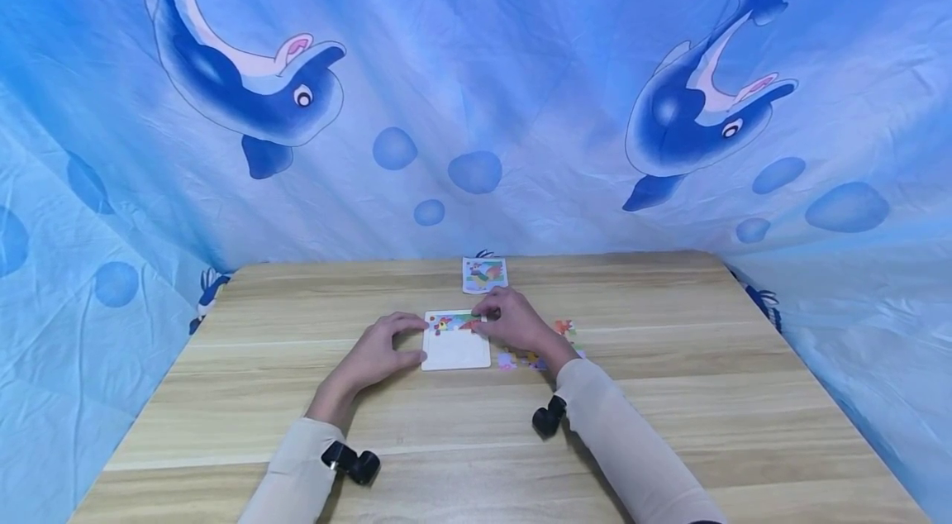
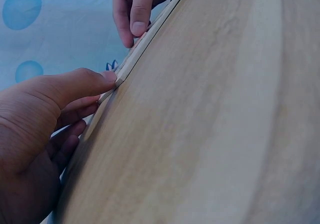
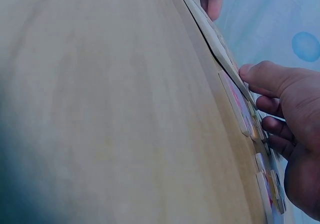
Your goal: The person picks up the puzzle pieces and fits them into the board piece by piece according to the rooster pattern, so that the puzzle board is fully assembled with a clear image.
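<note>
A white puzzle tray (image 1: 456,353) lies on the table, colourful pieces (image 1: 446,323) along its far side. My left hand (image 1: 382,349) holds the tray's left edge, thumb near the front corner and fingers farther back; in the left wrist view the thumb of that hand (image 2: 55,114) touches the tray's corner (image 2: 120,79). At the tray's far right, my right hand (image 1: 516,324) pinches a puzzle piece, mostly hidden by the fingertips. The right wrist view shows this hand (image 3: 300,109) beside the tray's edge (image 3: 215,46).
Loose puzzle pieces (image 1: 507,360) lie right of the tray, partly under my right forearm; more (image 1: 565,327) are farther right. A square picture card (image 1: 485,274) lies behind the tray at the table's far edge. Blue dolphin-printed cloth (image 1: 550,94) hangs behind the wooden table (image 1: 706,342).
</note>
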The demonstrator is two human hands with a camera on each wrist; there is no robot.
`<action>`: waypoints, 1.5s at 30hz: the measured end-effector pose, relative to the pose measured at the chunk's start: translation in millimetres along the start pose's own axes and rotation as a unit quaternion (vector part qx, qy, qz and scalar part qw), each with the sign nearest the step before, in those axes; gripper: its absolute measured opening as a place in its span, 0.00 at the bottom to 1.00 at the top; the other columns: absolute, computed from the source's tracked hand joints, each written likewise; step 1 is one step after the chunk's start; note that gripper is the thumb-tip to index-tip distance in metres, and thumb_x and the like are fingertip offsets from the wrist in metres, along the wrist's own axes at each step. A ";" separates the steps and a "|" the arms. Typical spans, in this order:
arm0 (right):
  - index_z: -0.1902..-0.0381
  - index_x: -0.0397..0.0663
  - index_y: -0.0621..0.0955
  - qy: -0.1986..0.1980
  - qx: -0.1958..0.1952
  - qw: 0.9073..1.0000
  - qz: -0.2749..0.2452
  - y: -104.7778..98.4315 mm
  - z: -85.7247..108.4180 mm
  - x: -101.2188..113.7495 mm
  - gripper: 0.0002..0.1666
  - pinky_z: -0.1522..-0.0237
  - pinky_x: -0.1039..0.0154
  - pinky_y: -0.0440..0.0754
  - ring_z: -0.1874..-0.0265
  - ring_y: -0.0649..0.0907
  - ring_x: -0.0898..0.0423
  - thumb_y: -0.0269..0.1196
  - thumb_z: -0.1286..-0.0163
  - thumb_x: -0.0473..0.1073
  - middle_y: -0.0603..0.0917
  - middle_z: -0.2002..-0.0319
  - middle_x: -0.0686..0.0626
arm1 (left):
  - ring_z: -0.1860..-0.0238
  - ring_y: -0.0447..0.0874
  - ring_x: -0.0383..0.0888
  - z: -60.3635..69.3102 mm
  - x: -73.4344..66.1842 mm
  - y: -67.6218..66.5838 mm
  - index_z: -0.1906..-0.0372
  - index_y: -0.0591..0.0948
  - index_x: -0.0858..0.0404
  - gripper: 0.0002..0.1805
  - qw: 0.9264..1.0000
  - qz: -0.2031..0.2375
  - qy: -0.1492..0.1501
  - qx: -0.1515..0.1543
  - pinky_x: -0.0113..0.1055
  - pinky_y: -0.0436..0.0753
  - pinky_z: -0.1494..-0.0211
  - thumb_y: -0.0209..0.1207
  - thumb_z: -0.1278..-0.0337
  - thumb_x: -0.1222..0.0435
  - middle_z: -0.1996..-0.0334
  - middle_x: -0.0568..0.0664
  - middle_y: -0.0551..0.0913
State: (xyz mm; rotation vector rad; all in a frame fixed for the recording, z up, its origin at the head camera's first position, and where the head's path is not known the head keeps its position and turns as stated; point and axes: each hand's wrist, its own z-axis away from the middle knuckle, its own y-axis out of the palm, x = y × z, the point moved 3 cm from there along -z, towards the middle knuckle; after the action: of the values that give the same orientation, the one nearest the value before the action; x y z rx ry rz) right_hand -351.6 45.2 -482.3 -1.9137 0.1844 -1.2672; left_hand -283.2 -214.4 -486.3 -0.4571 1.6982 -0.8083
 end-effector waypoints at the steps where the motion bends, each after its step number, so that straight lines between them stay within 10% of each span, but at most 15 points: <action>1: 0.51 0.51 0.89 -0.001 -0.001 1.000 0.001 0.1 -0.3 0.0 0.13 0.58 0.63 0.81 0.60 0.79 0.58 0.71 0.31 0.46 0.83 0.53 0.53 | 0.28 0.73 0.60 -0.2 0.1 -0.1 0.39 0.84 0.53 0.26 1.000 0.000 0.000 0.000 0.61 0.69 0.24 0.73 0.45 0.59 0.34 0.52 0.80; 19: 0.49 0.46 0.89 0.022 -0.061 0.998 -0.010 -35.6 22.5 -10.5 0.14 0.43 0.48 0.85 0.47 0.84 0.49 0.69 0.30 0.44 0.84 0.46 0.47 | 0.27 0.71 0.62 1.0 -5.8 -1.3 0.38 0.84 0.56 0.26 1.000 0.009 -0.007 0.007 0.63 0.67 0.23 0.72 0.44 0.60 0.32 0.55 0.78; 27: 0.56 0.53 0.90 0.015 -0.039 0.998 0.035 -40.9 37.5 -26.7 0.09 0.53 0.62 0.83 0.55 0.80 0.57 0.72 0.33 0.47 0.85 0.56 0.54 | 0.27 0.71 0.62 1.2 -4.0 -0.7 0.38 0.84 0.55 0.27 1.000 0.010 -0.005 0.005 0.63 0.67 0.23 0.72 0.44 0.60 0.32 0.55 0.79; 45: 0.54 0.55 0.90 -0.015 -0.026 0.998 0.046 -35.9 39.1 -27.1 0.12 0.45 0.53 0.80 0.48 0.79 0.53 0.74 0.36 0.47 0.86 0.56 0.56 | 0.27 0.72 0.61 0.5 -3.0 -0.6 0.38 0.84 0.56 0.26 1.000 0.011 -0.001 0.007 0.63 0.68 0.23 0.72 0.44 0.60 0.33 0.54 0.79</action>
State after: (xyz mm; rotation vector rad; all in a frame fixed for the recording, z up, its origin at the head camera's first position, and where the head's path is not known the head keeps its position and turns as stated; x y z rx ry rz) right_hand -343.3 104.2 -482.9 -1.9451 0.2900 -1.1814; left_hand -282.0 -213.0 -483.9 -0.4280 1.6922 -0.8026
